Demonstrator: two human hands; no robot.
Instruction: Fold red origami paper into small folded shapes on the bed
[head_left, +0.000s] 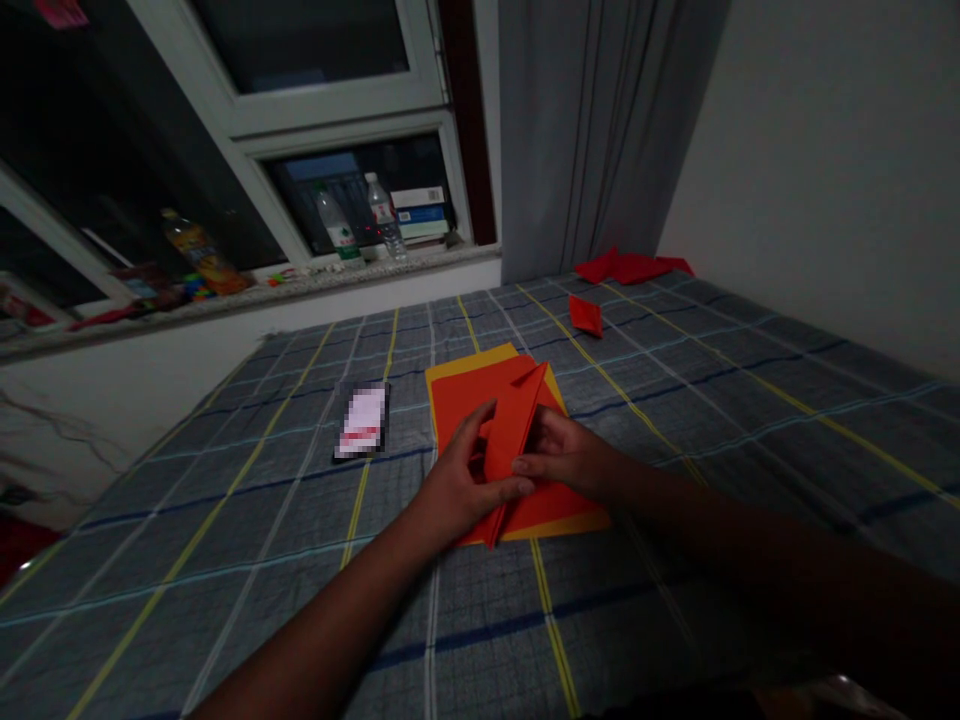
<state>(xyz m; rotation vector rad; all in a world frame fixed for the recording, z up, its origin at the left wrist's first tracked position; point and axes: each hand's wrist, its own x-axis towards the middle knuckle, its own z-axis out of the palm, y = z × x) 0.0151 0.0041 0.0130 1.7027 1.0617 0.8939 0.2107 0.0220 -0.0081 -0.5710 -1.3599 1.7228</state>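
Note:
A folded piece of red-orange paper (512, 425) is held between both hands, tilted, with a pointed corner at its upper right. My left hand (461, 475) grips it from the left, thumb lying across its lower front. From the right, my right hand (568, 452) pinches its edge, with thumb in front and the other fingers partly hidden behind. Under the hands lie flat sheets, a red-orange sheet (457, 395) on top and a yellow sheet (480, 358) showing round its edges.
A phone (362, 420) lies left of the sheets on the checked bedspread (262, 540). Farther back are a small folded red paper (586, 316) and more red paper pieces (634, 267) near the curtain (570, 130). Bottles (385, 217) and books (420, 213) stand on the windowsill (300, 290).

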